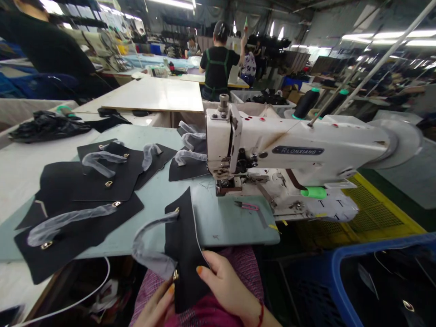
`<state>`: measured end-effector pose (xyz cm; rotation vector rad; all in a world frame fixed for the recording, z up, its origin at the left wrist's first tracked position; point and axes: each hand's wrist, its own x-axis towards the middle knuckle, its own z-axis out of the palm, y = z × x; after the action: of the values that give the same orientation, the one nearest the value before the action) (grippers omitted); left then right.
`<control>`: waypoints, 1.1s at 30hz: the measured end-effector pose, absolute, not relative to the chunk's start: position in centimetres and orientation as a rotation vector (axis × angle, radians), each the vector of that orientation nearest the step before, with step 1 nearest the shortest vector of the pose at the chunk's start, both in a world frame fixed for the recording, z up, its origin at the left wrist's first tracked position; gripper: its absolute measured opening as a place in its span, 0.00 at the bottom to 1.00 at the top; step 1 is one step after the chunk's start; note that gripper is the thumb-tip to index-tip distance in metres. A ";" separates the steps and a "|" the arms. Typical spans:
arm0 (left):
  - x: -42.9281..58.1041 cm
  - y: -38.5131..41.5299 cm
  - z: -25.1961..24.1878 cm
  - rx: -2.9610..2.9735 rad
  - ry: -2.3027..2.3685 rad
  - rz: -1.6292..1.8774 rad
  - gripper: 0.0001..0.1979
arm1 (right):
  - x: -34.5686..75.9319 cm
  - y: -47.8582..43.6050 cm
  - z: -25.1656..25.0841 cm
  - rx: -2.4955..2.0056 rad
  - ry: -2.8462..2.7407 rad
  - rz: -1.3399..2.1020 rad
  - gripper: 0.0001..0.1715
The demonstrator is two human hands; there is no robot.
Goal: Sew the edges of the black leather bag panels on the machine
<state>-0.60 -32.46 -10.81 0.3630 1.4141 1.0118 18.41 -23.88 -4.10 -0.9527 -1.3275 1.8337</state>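
Note:
A black bag panel (185, 240) with a plastic-wrapped handle (145, 240) and gold buckles reaches from my lap over the table's front edge. My left hand (158, 302) grips its lower left edge beside the lower buckle. On the panel's right edge, my right hand (221, 277) is closed with the thumb on top; the fingers beneath are hidden. Ahead stands a white sewing machine (299, 145), its needle area (225, 184) beyond the panel's far end. Pink thread snips (247, 205) lie on the table to the right of the panel.
More black panels with wrapped handles (102, 175) lie overlapping on the pale green tabletop (150, 193) at left. A blue crate (340, 272) holding black pieces stands at lower right, near a yellow grid (371, 204). Co-workers (220, 59) are in the background.

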 end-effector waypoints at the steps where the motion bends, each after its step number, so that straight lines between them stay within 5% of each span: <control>1: -0.2 -31.2 -9.8 0.248 1.284 1.010 0.31 | 18.1 -23.3 -3.4 -0.904 -1.318 1.880 0.20; 12: 2.7 -12.8 -3.7 0.218 1.230 1.155 0.13 | 18.2 -14.2 -2.9 -1.361 -1.476 1.340 0.16; 23: 2.1 -4.8 -3.8 0.516 1.134 1.116 0.19 | 17.5 -10.1 -3.9 -1.330 -1.173 1.394 0.24; 33: 1.9 -3.7 -4.5 0.606 1.132 1.062 0.23 | 17.4 -10.0 -5.1 -1.259 -1.078 1.419 0.21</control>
<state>1.93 -3.68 -4.54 0.6061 1.1318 1.0620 17.44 -10.02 -5.14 -1.2587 -1.0778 1.4193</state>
